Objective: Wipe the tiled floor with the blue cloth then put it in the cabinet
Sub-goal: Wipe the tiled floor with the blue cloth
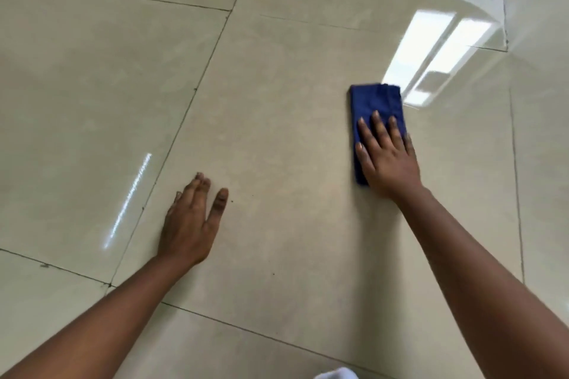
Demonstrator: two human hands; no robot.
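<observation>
The head camera looks down on a glossy, cream-coloured tiled floor (277,138) crossed by thin dark grout lines (197,92) that divide it into large square tiles. The blue cloth (374,101) lies folded into a narrow rectangle on the floor, right of centre in the view, with its far short edge just beside a bright window reflection (431,55) on the tiles. The right hand (389,157) lies flat on the near half of the cloth, palm down, fingers (376,123) spread and pointing away from the person; its grip is released, pressing on the cloth rather than closing around it, and the far half of the cloth shows bare beyond the fingertips. The left hand (191,221) rests palm down on the bare floor, well apart from the cloth and nearer the person, its fingers extended and slightly splayed, its grip released and holding nothing. It sits just right of a long grout line, on the same large tile as the cloth. Both forearms reach in from the bottom edge. A thin streak of reflected light (129,200) lies on the tile left of the left hand. A few tiny dark specks (273,274) dot the floor between the 2 arms. A small white object (335,374) shows at the bottom edge; what it is cannot be told.
</observation>
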